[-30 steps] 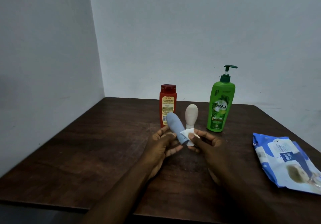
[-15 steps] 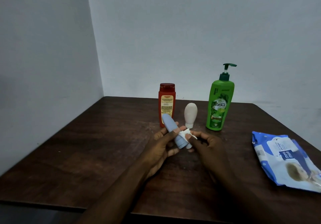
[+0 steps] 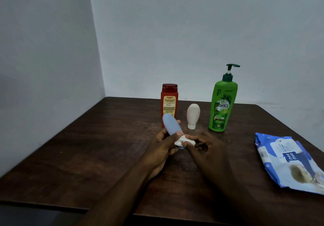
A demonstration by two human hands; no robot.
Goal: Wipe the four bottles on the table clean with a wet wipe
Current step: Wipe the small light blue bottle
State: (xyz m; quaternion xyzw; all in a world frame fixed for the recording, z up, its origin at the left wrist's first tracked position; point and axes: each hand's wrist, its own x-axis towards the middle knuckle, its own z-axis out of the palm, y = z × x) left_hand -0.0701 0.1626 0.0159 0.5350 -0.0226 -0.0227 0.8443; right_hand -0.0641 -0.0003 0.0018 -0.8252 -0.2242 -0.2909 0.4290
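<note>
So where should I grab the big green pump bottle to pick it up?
Probably round the middle of the green pump bottle, coming from the right. It stands upright, and the thin pump on top might press down. The white bottle stands near its left side.

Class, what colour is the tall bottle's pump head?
Dark green pump head on the bright green plastic bottle; head view.

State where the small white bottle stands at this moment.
In the head view, the white bottle stands cap-down on the table, right of centre, between the red bottle and the green pump bottle.
</note>
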